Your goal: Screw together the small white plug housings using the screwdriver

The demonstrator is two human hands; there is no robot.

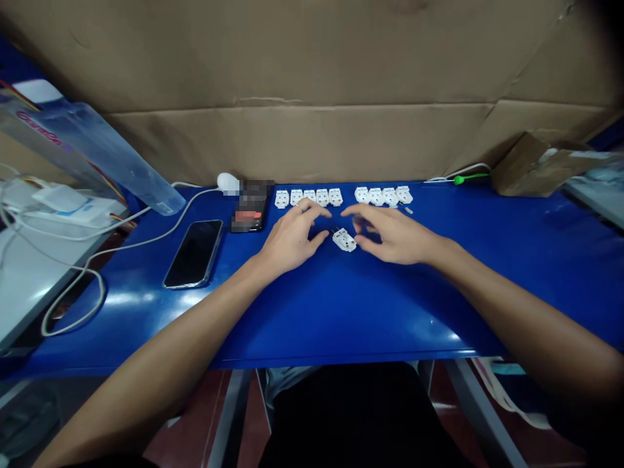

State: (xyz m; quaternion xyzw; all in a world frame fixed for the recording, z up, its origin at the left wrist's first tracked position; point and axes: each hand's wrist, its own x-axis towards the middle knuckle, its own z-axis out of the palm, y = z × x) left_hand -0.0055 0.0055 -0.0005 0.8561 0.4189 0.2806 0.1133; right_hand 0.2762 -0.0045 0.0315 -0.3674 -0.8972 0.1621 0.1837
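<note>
A small white plastic piece (344, 240) with holes, spots of metal and thin pins at one end lies at a slant on the blue table, between my hands. It resembles part of an electrical plug. My left hand (298, 235), with a ring on one finger, is to its left, fingers apart and nothing in them. On the other side is my right hand (390, 233), its fingers curved but spread. Its thumb tip is at the piece's right edge; whether it touches, I cannot tell. Behind the hands, similar white pieces stand in a left row (309, 197) and a right row (383, 195).
Two phones, one near (194, 253) and one farther back (251, 208), lie on the left beside a white cable (141, 244). A clear plastic bottle (112, 149) leans there. Toward the back right are a green-handled tool (468, 178) and a cardboard box (529, 166).
</note>
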